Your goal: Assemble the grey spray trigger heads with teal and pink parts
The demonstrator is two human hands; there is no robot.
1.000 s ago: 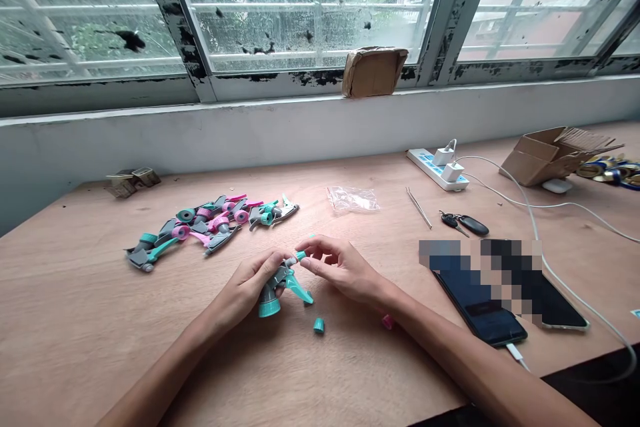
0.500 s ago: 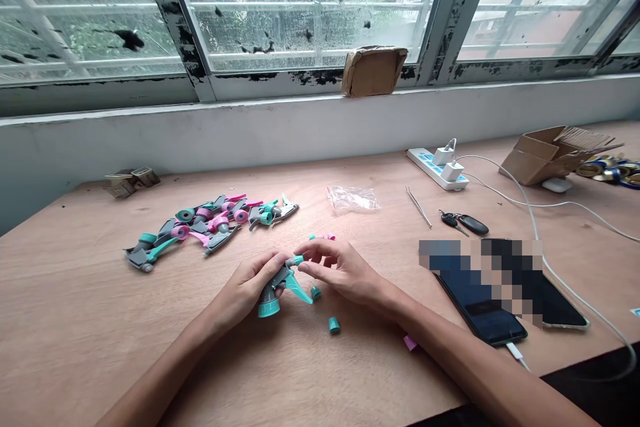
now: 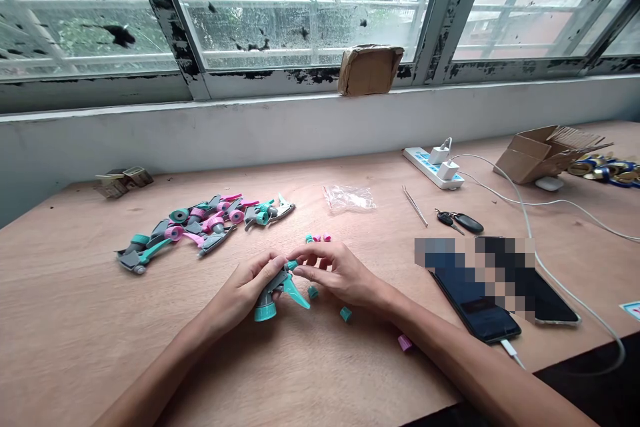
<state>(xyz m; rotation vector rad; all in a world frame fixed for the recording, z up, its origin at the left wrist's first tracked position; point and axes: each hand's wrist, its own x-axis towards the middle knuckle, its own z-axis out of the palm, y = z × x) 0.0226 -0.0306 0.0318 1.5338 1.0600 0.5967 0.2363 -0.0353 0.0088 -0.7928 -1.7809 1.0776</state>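
Observation:
My left hand is closed around a grey and teal trigger spray head. Its teal collar points down and its trigger juts out to the right. At the front tip, the thumb and forefinger of my right hand pinch the small teal nozzle cap; the other fingers curl above it. One loose teal cap lies just under my right hand, and a second teal cap lies nearer to me. By my right forearm is a pink cap.
A pile of pink, teal and grey spray heads spreads at the left. Behind my hands lie several small caps and a clear plastic bag. Tweezers, keys, a phone and a power strip are rightward.
The loose teal cap nearest me has rolled a little to the right and away. Both hands keep their hold on the spray head and its nozzle cap. The view has shifted slightly.

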